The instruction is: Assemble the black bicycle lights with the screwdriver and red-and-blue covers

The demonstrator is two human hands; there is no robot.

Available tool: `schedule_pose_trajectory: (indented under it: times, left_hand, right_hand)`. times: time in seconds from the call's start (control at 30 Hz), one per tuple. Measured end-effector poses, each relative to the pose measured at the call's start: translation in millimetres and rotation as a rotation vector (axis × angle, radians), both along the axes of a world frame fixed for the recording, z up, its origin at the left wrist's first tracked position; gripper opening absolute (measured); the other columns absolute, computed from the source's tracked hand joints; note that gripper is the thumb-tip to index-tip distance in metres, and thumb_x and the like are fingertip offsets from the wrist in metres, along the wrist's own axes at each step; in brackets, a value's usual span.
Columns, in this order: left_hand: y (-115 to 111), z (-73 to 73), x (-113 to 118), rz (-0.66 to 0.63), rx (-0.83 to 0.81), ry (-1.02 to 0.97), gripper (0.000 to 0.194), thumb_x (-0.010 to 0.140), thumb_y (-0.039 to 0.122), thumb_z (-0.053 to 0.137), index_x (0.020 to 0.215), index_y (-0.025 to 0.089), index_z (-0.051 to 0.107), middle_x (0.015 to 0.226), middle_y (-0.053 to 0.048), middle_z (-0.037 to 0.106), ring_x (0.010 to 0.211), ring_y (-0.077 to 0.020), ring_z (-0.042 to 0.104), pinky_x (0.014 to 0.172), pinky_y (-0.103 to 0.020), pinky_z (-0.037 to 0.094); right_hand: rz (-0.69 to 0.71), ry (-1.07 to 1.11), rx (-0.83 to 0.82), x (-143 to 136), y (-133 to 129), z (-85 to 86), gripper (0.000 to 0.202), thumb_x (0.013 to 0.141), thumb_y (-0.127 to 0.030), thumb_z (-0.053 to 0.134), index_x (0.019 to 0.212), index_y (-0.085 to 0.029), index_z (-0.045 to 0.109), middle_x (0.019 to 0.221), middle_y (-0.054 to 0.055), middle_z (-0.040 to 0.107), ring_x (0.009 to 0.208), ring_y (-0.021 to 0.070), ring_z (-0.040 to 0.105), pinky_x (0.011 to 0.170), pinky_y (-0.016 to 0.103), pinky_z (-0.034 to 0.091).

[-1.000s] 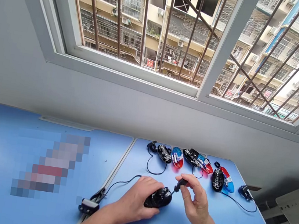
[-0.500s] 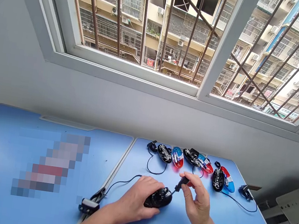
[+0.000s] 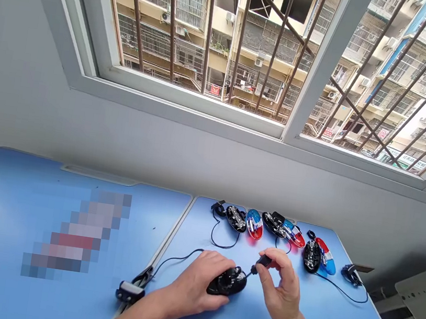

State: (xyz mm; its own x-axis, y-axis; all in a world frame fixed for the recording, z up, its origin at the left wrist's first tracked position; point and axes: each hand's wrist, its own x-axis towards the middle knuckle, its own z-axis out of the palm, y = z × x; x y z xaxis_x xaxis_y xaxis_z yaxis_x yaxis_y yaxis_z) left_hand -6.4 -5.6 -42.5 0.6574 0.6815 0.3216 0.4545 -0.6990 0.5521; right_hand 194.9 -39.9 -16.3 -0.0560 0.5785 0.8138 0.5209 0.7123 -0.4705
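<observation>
My left hand point(image 3: 202, 279) is closed around an opened black computer mouse point(image 3: 228, 283), pressing it to the table. The upper shell is off, and dark inner parts show on top. My right hand point(image 3: 281, 290) pinches the handle of a short black screwdriver point(image 3: 263, 262) between thumb and fingers. Its thin shaft slants down to the mouse's right end; whether the tip touches a screw is too small to tell. From behind my left hand a black cable point(image 3: 179, 258) runs left to a black bundle with a grey top point(image 3: 130, 291).
Along the table's back stand more opened mice, including a black base point(image 3: 236, 218) and a red-blue shell point(image 3: 254, 224). Another base point(image 3: 311, 256) and shell point(image 3: 325, 255) lie right, near a coiled cable point(image 3: 351, 274). A pixelated patch point(image 3: 79, 236) covers something left. A barred window is behind.
The view has shifted slightly. My right hand's fingers have turned a little on the screwdriver handle, while my left hand keeps its hold on the mouse.
</observation>
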Motion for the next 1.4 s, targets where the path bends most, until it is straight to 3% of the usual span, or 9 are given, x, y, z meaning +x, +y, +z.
schedule_pose_trajectory:
  times: [0.27,0.47,0.67,0.87,0.97,1.1,1.4]
  left_hand:
    - [-0.8,0.4,-0.6,-0.002,0.015,-0.009,0.035,0.066,0.018,0.063,0.101,0.024,0.056,0.09,-0.002,0.066,0.084,-0.0234,0.057,0.08,-0.034,0.042]
    - [-0.8,1.0,-0.6,-0.001,-0.02,0.009,0.039,0.064,0.015,0.064,0.101,0.023,0.058,0.092,-0.002,0.066,0.085,-0.0234,0.057,0.081,-0.035,0.041]
    - [-0.6,0.5,-1.1,-0.003,-0.004,-0.008,0.036,0.066,0.017,0.063,0.1,0.023,0.057,0.091,-0.002,0.066,0.084,-0.0232,0.057,0.081,-0.034,0.042]
    - [0.6,-1.7,-1.4,0.0,-0.024,0.002,0.041,0.062,0.015,0.066,0.102,0.023,0.058,0.093,-0.002,0.066,0.085,-0.0238,0.057,0.081,-0.035,0.041]
    - [0.8,-1.8,-1.2,0.001,-0.031,0.006,0.041,0.063,0.015,0.067,0.102,0.023,0.058,0.094,-0.002,0.066,0.086,-0.0238,0.057,0.081,-0.035,0.041]
    - [0.5,-0.9,-1.1,0.006,-0.034,0.017,0.043,0.062,0.015,0.068,0.103,0.022,0.058,0.094,-0.002,0.066,0.086,-0.024,0.056,0.081,-0.036,0.041]
    - [0.1,-0.8,-1.2,0.007,-0.047,0.024,0.043,0.062,0.015,0.067,0.103,0.022,0.057,0.095,-0.003,0.066,0.087,-0.0243,0.056,0.082,-0.036,0.041]
  right_hand:
    - [-0.011,-0.022,0.009,-0.2,2.0,-3.0,0.029,0.089,-0.014,0.053,0.116,-0.023,0.051,0.099,0.008,0.062,0.087,0.0199,0.059,0.06,0.031,0.053]
    - [-0.026,-0.03,0.05,0.9,1.9,0.5,0.029,0.087,-0.012,0.056,0.113,-0.025,0.053,0.089,0.004,0.058,0.073,0.0157,0.056,0.056,0.029,0.052]
    - [-0.002,-0.052,0.036,-0.6,-0.5,1.8,0.035,0.089,-0.008,0.048,0.119,-0.025,0.052,0.098,0.007,0.065,0.086,0.02,0.064,0.062,0.033,0.055]
    - [0.01,-0.067,0.007,0.6,0.5,-1.9,0.037,0.089,-0.011,0.049,0.123,-0.025,0.049,0.105,0.009,0.062,0.093,0.0218,0.061,0.065,0.034,0.054]
    - [-0.001,-0.044,0.029,2.1,1.4,-1.1,0.03,0.087,-0.015,0.057,0.115,-0.025,0.053,0.098,0.007,0.059,0.084,0.0194,0.058,0.062,0.033,0.053]
    - [0.016,-0.037,0.043,2.5,0.4,3.4,0.03,0.086,-0.009,0.057,0.11,-0.026,0.054,0.087,0.003,0.057,0.075,0.0166,0.057,0.059,0.031,0.053]
    - [0.083,-0.075,0.003,0.7,-1.6,3.4,0.036,0.089,-0.008,0.049,0.122,-0.024,0.051,0.101,0.008,0.064,0.086,0.02,0.061,0.065,0.034,0.054]
